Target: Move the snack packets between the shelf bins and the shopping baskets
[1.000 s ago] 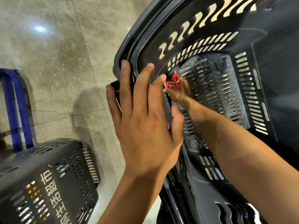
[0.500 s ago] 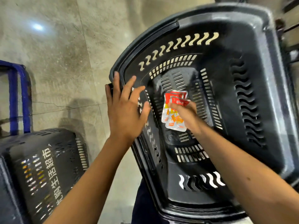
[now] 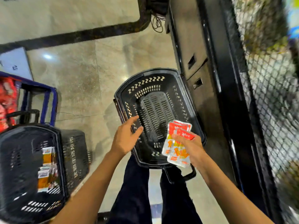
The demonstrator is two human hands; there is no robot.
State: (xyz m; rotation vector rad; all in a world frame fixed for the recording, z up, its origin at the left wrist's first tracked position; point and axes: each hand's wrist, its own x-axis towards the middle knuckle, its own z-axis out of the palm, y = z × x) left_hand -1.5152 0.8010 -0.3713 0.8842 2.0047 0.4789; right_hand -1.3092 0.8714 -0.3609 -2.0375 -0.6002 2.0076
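Snack packets [image 3: 177, 143] in red, white and orange foil sit fanned in the right hand [image 3: 192, 148], gripped between thumb and curled fingers above the near right corner of the black slotted plastic shopping basket [image 3: 155, 72] on the floor. The left hand [image 3: 125, 139] hovers at that basket's near left rim, fingers loosely straight and holding nothing; contact with the rim is unclear. Left of the basket stands a second black plastic basket [image 3: 74, 159] with orange-and-white packets [image 3: 47, 168] inside. Right of it rises a black wire-mesh shelf [image 3: 267, 94].
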